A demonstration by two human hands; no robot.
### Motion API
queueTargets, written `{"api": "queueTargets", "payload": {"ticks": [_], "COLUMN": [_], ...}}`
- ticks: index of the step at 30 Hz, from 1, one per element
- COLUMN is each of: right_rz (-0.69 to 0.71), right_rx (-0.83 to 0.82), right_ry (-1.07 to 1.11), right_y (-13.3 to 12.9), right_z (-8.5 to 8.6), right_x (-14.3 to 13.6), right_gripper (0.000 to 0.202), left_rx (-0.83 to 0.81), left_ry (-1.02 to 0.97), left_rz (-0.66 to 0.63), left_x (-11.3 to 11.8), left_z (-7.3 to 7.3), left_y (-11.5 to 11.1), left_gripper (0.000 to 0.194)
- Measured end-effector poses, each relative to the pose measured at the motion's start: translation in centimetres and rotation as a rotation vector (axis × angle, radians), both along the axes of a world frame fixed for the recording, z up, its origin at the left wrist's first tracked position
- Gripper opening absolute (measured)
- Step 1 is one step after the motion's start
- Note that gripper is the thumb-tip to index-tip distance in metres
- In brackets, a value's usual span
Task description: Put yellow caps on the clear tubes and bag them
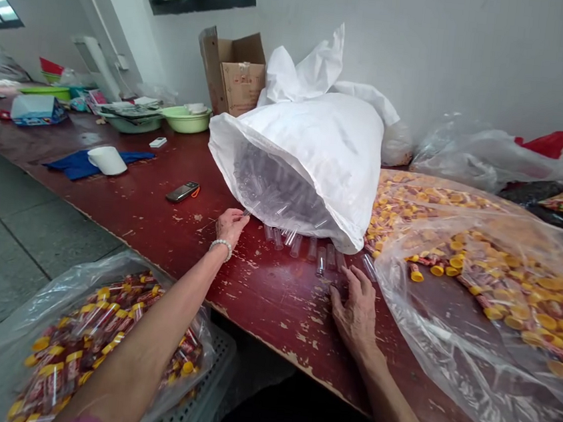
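Observation:
A big white sack (327,135) lies on the red table (272,297), its mouth toward me and full of clear plastic tubes (268,189). Several tubes (321,261) have spilled in a row below the opening. My left hand (231,226), with a beaded bracelet, is at the left edge of the sack's mouth, its fingers pinched round a clear tube. Over the table at the right end of the row is my right hand (356,306), thumb and fingers apart, fingertips beside the nearest tubes.
Yellow-capped pieces in clear plastic (520,283) cover the right side. Filled yellow-capped tubes (104,320) fill a bag at the lower left. A phone (183,191), a white mug (107,160) on blue cloth, a green basin (186,119) and a cardboard box (243,86) stand farther left.

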State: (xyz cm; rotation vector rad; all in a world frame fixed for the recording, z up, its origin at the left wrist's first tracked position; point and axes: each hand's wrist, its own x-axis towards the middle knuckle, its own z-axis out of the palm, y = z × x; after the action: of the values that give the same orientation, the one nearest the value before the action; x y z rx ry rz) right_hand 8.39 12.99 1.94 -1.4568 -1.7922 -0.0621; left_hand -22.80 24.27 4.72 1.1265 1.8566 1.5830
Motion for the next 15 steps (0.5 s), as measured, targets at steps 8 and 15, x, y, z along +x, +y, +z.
{"api": "queueTargets", "payload": {"ticks": [8,15], "right_rz": [0.007,0.012], "right_rx": [-0.044,-0.072], "right_ry": [0.051,0.037], "right_y": [-0.2,-0.2], "right_z": [0.3,0.2], "right_x": [0.0,-0.2], "right_gripper": [0.039,0.039], "left_rx": [0.042,0.101], "left_ry": [-0.181,-0.137], "left_rz": [-0.090,-0.089], "left_x": [-1.8,-2.9], "left_z": [0.5,-0.1], "left_y": [-4.7,-5.7], "left_gripper": [0.035,0.032]}}
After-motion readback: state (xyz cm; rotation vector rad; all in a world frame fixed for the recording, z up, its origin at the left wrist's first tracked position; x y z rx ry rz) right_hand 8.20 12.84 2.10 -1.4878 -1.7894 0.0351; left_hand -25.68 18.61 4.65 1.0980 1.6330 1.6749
